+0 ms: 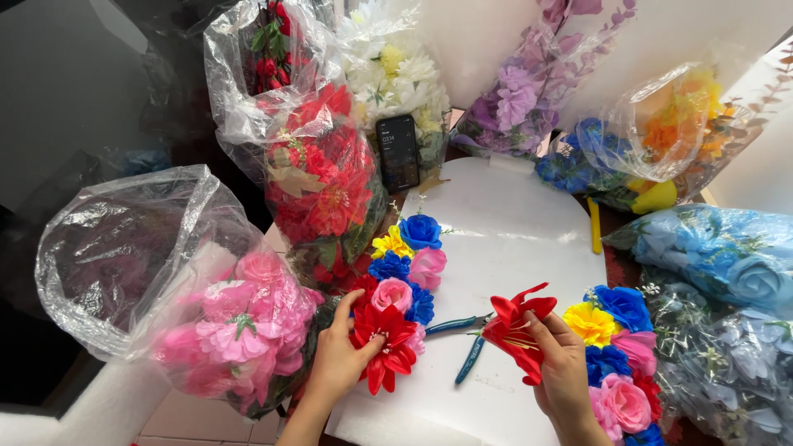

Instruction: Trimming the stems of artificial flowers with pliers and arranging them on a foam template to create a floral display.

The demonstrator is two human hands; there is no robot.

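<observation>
White foam board on table, ringed by crinkled plastic bags of fabric blooms. Left hand pressing fingertips onto red lily, flat on board just right of thumb, among soft blue, pink, yellow roses. Right hand pinching second lily, petals pointed and stiff, raised left of fingers. Blue-handled pliers lying between both hands.

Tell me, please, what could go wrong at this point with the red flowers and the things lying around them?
The blue-handled pliers lie between the left hand and right hand; a reach could catch them. The right hand's red flower is loosely pinched and might drop. The phone, leaning on bagged flowers, might topple.
</observation>
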